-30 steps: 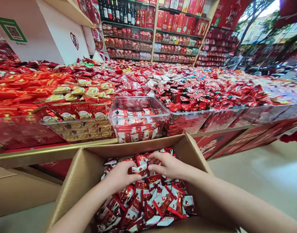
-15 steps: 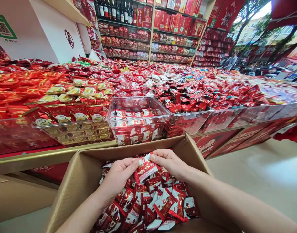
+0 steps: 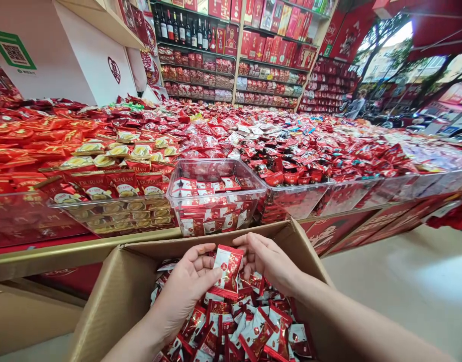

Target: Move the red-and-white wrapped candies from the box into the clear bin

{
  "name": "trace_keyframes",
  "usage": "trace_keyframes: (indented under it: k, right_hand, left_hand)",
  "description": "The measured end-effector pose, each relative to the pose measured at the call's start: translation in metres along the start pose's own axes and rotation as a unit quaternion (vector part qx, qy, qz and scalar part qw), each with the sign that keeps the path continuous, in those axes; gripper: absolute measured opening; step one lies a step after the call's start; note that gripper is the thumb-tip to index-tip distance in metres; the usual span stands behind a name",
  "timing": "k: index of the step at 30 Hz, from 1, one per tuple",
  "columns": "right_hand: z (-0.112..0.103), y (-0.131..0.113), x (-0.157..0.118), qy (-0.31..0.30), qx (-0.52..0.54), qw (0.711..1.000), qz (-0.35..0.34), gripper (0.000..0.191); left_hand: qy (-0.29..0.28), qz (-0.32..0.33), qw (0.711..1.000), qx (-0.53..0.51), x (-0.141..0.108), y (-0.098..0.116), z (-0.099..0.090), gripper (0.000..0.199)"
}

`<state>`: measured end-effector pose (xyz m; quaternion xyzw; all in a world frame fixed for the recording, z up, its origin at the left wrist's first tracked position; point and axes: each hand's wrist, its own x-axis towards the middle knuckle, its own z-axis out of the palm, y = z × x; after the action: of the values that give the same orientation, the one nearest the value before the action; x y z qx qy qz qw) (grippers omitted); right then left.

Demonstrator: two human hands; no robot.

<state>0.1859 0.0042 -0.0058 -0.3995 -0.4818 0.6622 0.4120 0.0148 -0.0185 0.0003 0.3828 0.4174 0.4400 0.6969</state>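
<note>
A red and white candy packet (image 3: 228, 270) is pinched in my left hand (image 3: 191, 274), its thumb lying on the packet's face. My right hand (image 3: 270, 261) is beside the packet's right edge, fingers curled and slightly apart; whether its fingertips touch the packet is hard to tell. Both hands are over an open cardboard box (image 3: 98, 296), which holds many loose packets (image 3: 255, 329) of the same kind. Just beyond the box, a clear plastic bin (image 3: 215, 197) contains similar packets, some laid in rows.
Durian candy packets (image 3: 125, 185) fill the bin to the left, and dark red ones (image 3: 291, 173) the bins to the right. A gold counter edge (image 3: 83, 247) runs behind the box. Farther back are shelves (image 3: 236, 55) with bottles and boxes.
The packet has turned upright, its printed face now towards me. My right hand's fingers have come off its top corner and loosened. The view has tilted up slightly.
</note>
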Motion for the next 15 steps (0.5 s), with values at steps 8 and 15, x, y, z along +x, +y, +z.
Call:
trace_keyframes:
  k: [8,15]
  right_hand:
    - [0.003,-0.004,0.0,-0.019,-0.001,1.0,0.001,0.035]
    - [0.002,0.0,0.0,-0.039,-0.003,0.999,0.001,0.032]
  left_hand:
    - [-0.084,0.005,0.996,0.038,0.002,-0.013,0.0,0.051]
    - [-0.085,0.028,0.991,0.095,-0.004,-0.012,0.003,0.05]
